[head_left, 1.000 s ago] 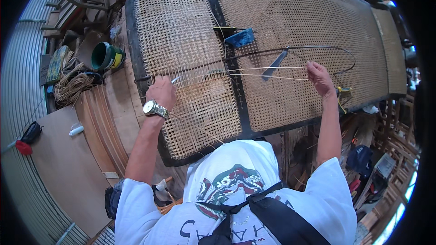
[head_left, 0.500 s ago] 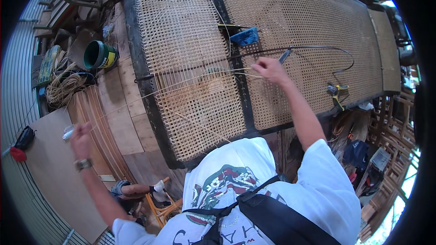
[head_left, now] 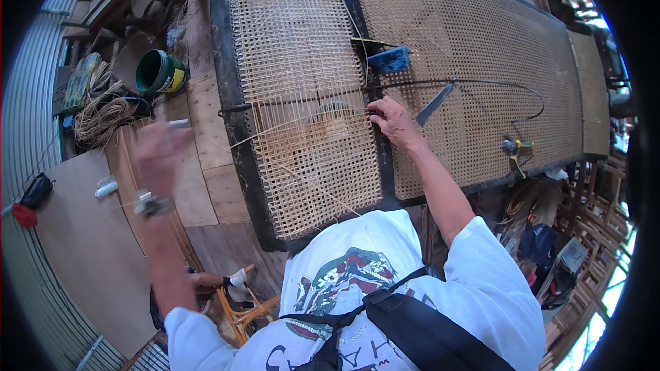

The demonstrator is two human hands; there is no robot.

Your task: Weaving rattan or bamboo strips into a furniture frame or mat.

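A woven cane panel [head_left: 302,34] stretches in a dark frame [head_left: 239,165] before me, with part of its weave still loose strands. My right hand [head_left: 393,124] is at the dark crossbar, its fingers curled together at the end of a pale cane strand [head_left: 278,127] that runs across the panel. A long dark rod [head_left: 275,102] passes through the strands above it. My left hand [head_left: 163,154] is off the panel's left side, smeared by motion. Something pale shows at its fingertips, too blurred to name.
A knife-like blade [head_left: 434,103], a blue cloth [head_left: 389,60] and yellow-handled pliers [head_left: 514,150] lie on the right-hand weave. At left are a green bucket [head_left: 159,72], a cane bundle [head_left: 106,120] and a white bottle [head_left: 106,187]. Another person's arm [head_left: 210,279] shows below.
My left hand has swung up and rightward, away from the white bottle. My right hand has come left and slightly down to the crossbar. The whole view has shifted a little.
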